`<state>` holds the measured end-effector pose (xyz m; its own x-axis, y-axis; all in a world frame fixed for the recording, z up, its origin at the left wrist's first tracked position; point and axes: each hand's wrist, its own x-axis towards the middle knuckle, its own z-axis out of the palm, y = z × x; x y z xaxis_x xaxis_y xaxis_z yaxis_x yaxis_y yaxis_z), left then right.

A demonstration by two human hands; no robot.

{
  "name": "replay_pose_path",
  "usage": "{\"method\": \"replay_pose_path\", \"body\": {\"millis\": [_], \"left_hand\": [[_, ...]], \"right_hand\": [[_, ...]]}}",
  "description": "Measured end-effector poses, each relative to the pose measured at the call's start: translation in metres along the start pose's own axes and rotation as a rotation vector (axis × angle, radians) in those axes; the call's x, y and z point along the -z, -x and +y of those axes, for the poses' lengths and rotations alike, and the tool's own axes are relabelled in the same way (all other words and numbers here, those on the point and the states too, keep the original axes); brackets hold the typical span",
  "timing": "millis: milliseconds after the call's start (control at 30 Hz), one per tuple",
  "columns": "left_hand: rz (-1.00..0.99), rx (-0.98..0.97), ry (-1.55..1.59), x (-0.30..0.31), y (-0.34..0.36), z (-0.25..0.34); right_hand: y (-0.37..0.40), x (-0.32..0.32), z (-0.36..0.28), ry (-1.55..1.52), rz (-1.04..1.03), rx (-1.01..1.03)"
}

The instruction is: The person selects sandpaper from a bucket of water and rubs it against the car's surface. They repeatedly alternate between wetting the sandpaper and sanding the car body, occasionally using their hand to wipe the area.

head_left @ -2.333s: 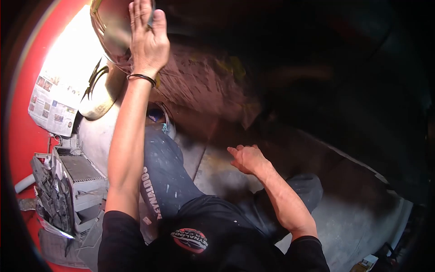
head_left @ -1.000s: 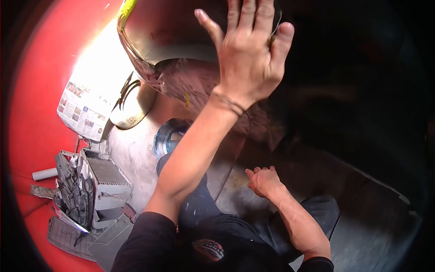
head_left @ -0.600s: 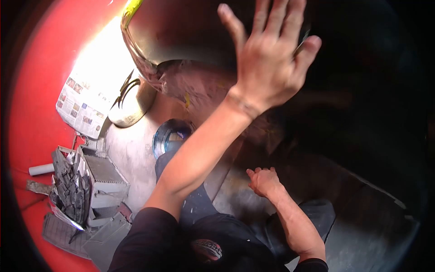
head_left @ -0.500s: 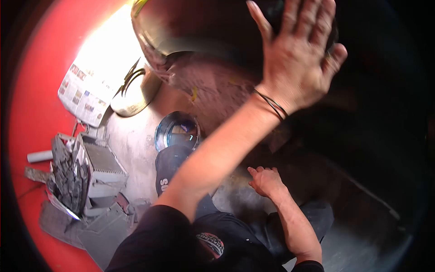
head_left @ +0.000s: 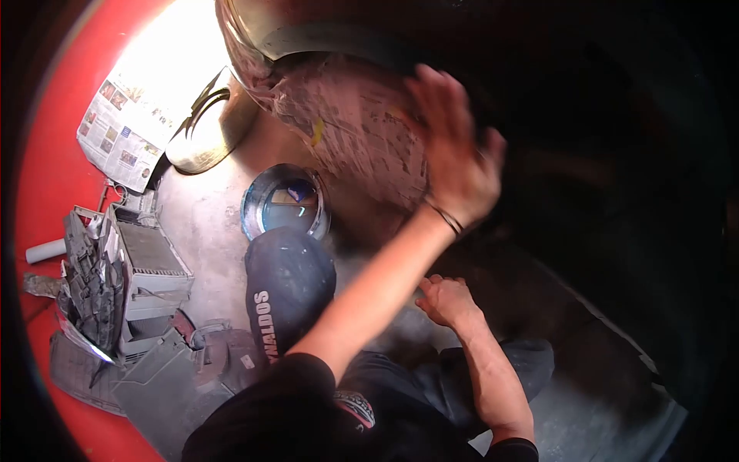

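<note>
My left hand [head_left: 460,158] reaches up over a dark curved panel, its fingers spread and blurred; nothing shows in it. Two thin dark bands circle that wrist. Lower down, my right hand [head_left: 448,302] is in front of my body with its fingers curled in; whatever they hold, if anything, is hidden. Beside my left hand is a dull pinkish, streaked surface [head_left: 358,127] with a small yellow mark. A round basin [head_left: 250,209] of bluish liquid rests on the floor beyond my knee.
Broken grey parts and a boxy grey piece [head_left: 158,250] lie at left, near a white tube [head_left: 46,251]. Newspaper [head_left: 123,142] covers part of the red surface [head_left: 50,154]. A round metallic piece [head_left: 202,146] lies beside it. My knee [head_left: 289,269] is near the basin.
My left hand has come down and to the left across the dark panel. The fingers of my right hand look more curled. The view has shifted slightly, moving the floor objects up and left.
</note>
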<state>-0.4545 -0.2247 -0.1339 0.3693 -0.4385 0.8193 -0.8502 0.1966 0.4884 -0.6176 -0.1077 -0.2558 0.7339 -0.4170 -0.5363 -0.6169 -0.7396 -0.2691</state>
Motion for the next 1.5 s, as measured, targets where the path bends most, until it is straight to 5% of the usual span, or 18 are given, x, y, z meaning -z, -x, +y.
{"method": "replay_pose_path", "body": {"millis": [67, 300, 367, 400, 433, 500, 533, 600, 733, 833, 933, 1000, 1133, 1167, 1267, 1333, 1433, 1500], "left_hand": [[-0.036, 0.01, -0.011, -0.009, 0.02, 0.012], [0.118, 0.238, -0.007, 0.07, -0.112, -0.041], [0.15, 0.169, 0.1, 0.045, -0.077, -0.004], [0.069, 0.126, 0.086, 0.032, -0.049, 0.026], [-0.026, 0.091, 0.083, 0.022, -0.024, 0.053], [-0.034, 0.138, 0.08, 0.009, -0.016, 0.053], [-0.01, 0.161, 0.079, 0.019, -0.025, 0.049], [0.042, 0.197, 0.055, 0.056, -0.067, 0.017], [0.295, 0.538, 0.2, 0.099, -0.148, -0.093], [0.256, 0.532, 0.119, 0.084, -0.136, -0.042], [0.04, 0.402, 0.149, 0.04, -0.062, 0.04], [-0.034, 0.399, 0.035, 0.039, -0.063, 0.024], [0.292, 0.67, 0.127, 0.104, -0.161, -0.103], [0.248, 0.736, 0.141, 0.113, -0.174, -0.12], [0.279, 0.774, 0.131, 0.1, -0.168, -0.084], [0.173, 0.62, 0.014, 0.077, -0.134, -0.032], [0.143, 0.618, 0.055, 0.097, -0.138, -0.065], [0.214, 0.79, 0.158, 0.115, -0.167, -0.127]], "right_hand": [[0.0, 0.003, 0.0, -0.01, -0.008, -0.017], [0.034, 0.029, 0.004, -0.214, 0.354, 0.183], [0.071, 0.096, -0.012, -0.295, 0.58, 0.238], [0.095, 0.155, -0.035, -0.132, 0.756, 0.15], [0.126, 0.212, -0.039, 0.042, 0.712, 0.199], [0.148, 0.291, -0.047, 0.32, 0.962, 0.234], [0.146, 0.326, -0.06, 0.112, 1.183, 0.323], [0.145, 0.398, -0.068, 0.576, 1.342, 0.393], [0.115, 0.5, -0.043, 1.056, 1.297, 0.387], [0.097, 0.536, -0.033, 1.057, 1.186, 0.352], [0.092, 0.541, -0.035, 1.164, 1.096, 0.308], [0.086, 0.542, -0.029, 1.192, 1.07, 0.261], [0.086, 0.545, -0.031, 1.24, 1.068, 0.214], [0.086, 0.547, -0.031, 1.262, 1.064, 0.193], [0.084, 0.548, -0.027, 1.275, 1.057, 0.158], [0.085, 0.548, -0.027, 1.259, 1.04, 0.144], [0.085, 0.551, -0.025, 1.291, 1.025, 0.153], [0.084, 0.552, -0.021, 1.323, 1.034, 0.148]]}}
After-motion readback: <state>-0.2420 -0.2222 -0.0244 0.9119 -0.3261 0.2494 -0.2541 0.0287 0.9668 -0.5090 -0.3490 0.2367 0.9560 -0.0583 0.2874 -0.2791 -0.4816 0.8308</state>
